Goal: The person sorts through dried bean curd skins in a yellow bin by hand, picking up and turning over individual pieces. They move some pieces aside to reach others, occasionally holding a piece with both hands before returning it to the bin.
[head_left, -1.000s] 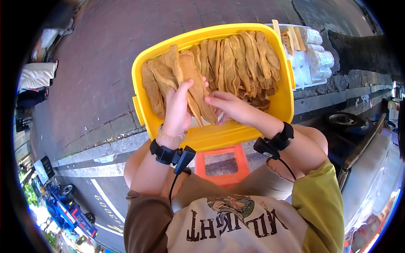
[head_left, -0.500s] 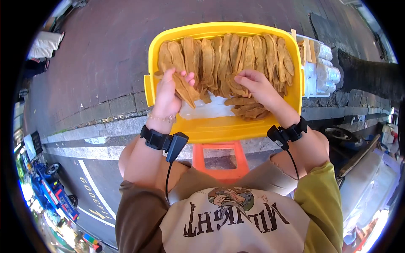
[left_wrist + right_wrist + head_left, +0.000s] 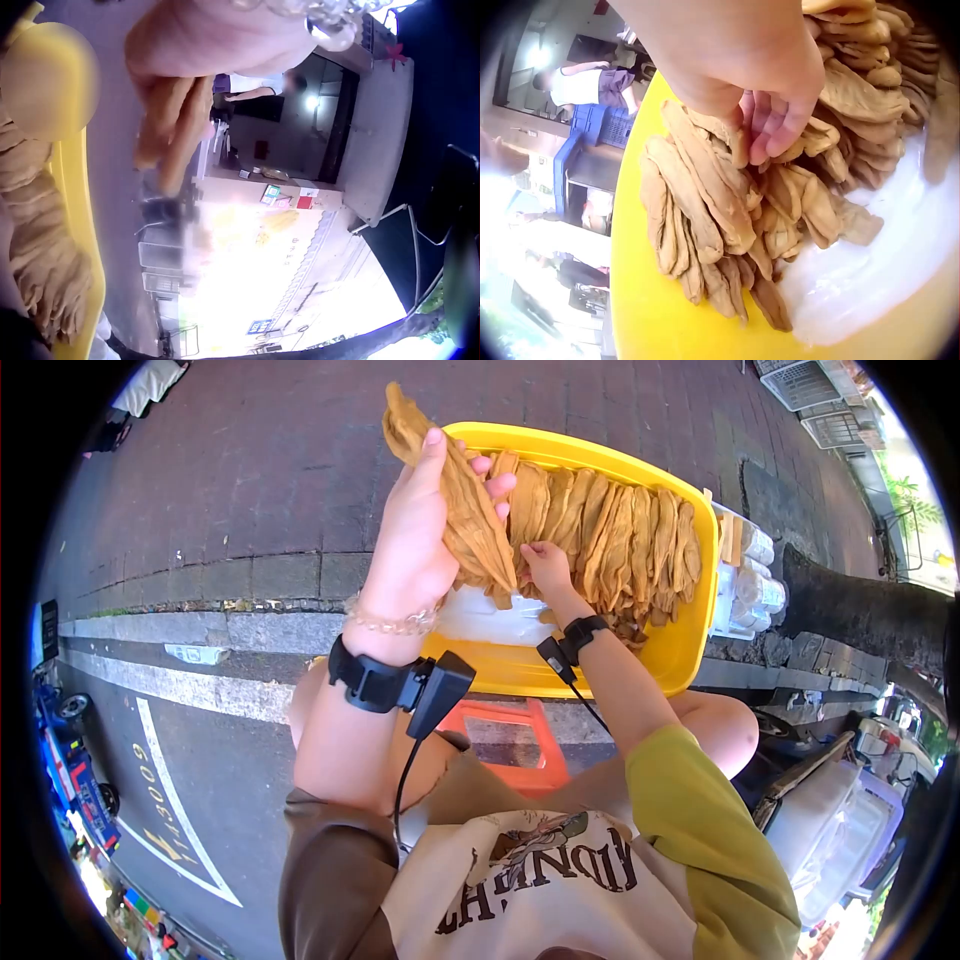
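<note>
My left hand (image 3: 415,530) is raised over the left end of a yellow tub (image 3: 580,445). It holds a bundle of long, wrinkled brown strips (image 3: 465,510), with the thumb on top and the fingers behind. In the left wrist view, the strips' ends (image 3: 176,142) hang below the hand. Inside the tub, more brown strips (image 3: 610,540) stand in a packed row. My right hand (image 3: 548,568) is down among them. Its curled fingers pinch a strip (image 3: 739,146) in the right wrist view, its lower part lying among the others.
White liquid or plastic (image 3: 490,615) shows at the tub's near side. Beneath the near rim is an orange stool (image 3: 510,778). Wrapped cylindrical packs (image 3: 755,595) stand right of the tub, by a tree trunk (image 3: 860,600). Paving (image 3: 250,510) spreads beyond.
My left hand has lifted its strips up and away from the tub's middle. The right hand let go of the first strips and moved into the row. The view has turned.
</note>
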Demonstrator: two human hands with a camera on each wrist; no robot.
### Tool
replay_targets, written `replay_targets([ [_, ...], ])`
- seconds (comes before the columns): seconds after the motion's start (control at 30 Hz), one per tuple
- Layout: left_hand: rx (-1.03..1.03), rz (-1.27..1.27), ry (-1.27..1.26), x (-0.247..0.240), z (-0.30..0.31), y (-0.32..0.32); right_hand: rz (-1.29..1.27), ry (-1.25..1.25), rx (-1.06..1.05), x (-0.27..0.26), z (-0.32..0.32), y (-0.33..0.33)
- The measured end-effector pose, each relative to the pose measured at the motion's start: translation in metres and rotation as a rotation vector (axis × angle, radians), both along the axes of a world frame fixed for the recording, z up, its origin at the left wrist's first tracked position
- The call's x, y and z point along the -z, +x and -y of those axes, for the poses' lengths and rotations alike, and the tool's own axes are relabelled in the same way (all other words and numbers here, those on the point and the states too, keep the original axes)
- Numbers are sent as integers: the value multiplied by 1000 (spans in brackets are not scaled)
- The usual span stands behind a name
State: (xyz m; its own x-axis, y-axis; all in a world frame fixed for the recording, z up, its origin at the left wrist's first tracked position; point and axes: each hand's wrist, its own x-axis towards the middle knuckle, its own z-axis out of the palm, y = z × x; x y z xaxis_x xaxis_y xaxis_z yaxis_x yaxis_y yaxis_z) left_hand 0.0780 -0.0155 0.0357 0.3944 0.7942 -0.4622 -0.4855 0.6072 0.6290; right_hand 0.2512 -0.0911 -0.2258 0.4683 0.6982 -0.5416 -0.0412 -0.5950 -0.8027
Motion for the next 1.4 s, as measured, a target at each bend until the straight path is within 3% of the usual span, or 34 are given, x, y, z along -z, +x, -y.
replay_targets([
  [0.07,4,-58,144,5,-6,-1,-59,17,17,-14,2,-5],
  [0.13,63,30,134,10,-9,-6,-106,34,22,-26,2,-1],
  [0.2,148,40,116,2,-5,-3,250,36,-6,-40,3,3],
  [0.23,137,49,116,2,-3,2,260,36,-17,-63,2,0],
  [0.3,251,-61,149,4,2,11,-353,267,123,-127,1,-12],
  [0.33,325,-95,208,7,5,14,-348,263,116,-140,4,-14],
  [0.37,316,-91,205,14,8,19,-812,513,-25,-150,8,-14],
  [0.4,437,-150,225,24,12,25,-1279,756,-176,-162,11,-15],
  [0.43,561,-212,244,35,17,32,-1281,752,-180,-179,15,-22],
  [0.5,446,-392,458,50,31,46,-640,401,93,-207,26,-36],
  [0.53,528,-527,472,51,35,49,-678,431,103,-203,33,-33],
  [0.7,667,-711,654,70,44,54,-677,408,265,-180,60,-31],
  [0.77,757,-953,827,63,40,52,-460,377,307,-167,59,-31],
  [0.8,669,-1045,996,65,39,51,-483,371,379,-166,54,-31],
  [0.9,599,-1129,1030,68,34,51,-425,430,386,-160,40,-37],
  [0.97,600,-1133,995,73,29,49,-425,456,425,-159,30,-40],
  [1.03,467,-1139,1031,78,24,46,-391,445,403,-161,25,-40],
  [1.17,434,-984,976,75,17,45,-642,499,386,-138,27,-31],
  [1.23,388,-962,1056,74,11,45,-634,534,415,-122,25,-25],
  [1.3,198,-730,922,77,0,46,-391,605,418,-100,14,-12],
  [1.33,226,-588,709,61,-3,44,-349,646,460,-95,7,-9],
  [1.37,230,-590,708,51,-7,43,-350,644,464,-90,0,-5],
  [1.4,124,-428,563,43,-10,40,-306,631,420,-85,-7,-1],
])
